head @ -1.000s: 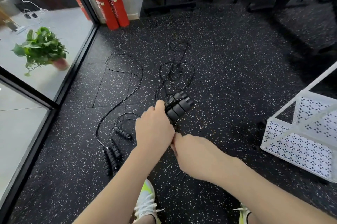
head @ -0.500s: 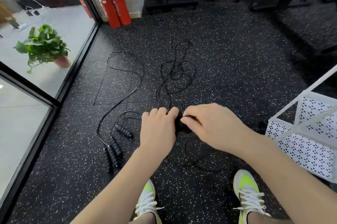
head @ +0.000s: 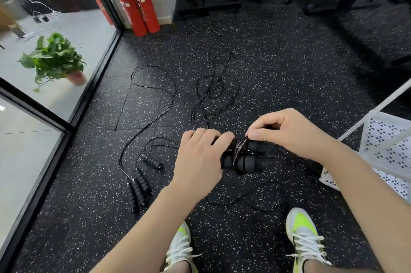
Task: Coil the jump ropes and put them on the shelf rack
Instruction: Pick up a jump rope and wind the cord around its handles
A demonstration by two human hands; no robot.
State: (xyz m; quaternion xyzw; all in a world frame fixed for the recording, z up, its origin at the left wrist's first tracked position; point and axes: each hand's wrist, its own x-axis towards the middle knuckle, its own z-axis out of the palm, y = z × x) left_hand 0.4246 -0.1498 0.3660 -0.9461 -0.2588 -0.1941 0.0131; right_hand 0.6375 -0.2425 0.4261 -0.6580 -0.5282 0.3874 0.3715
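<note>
My left hand (head: 200,157) grips a pair of black foam jump-rope handles (head: 244,160), held side by side at mid-frame. My right hand (head: 287,132) pinches the thin black cord (head: 239,150) where it loops round the handles. The cord's slack (head: 246,195) trails on the floor by my feet, and a tangle of cord (head: 213,95) lies further ahead. More jump ropes lie on the floor to the left, their black handles (head: 139,186) close together and a cord (head: 153,95) curving away. The white perforated shelf rack (head: 384,146) stands at the right edge.
Two red fire extinguishers (head: 138,3) stand at the back wall. A glass partition with a black frame (head: 89,95) runs along the left, a potted plant (head: 53,59) behind it. Black gym equipment bases (head: 222,6) lie at the back. My shoes (head: 304,237) are on the speckled rubber floor.
My right hand has come up from below the handles to their right side and now pinches the cord wound over them. The handles have turned from pointing up to lying sideways.
</note>
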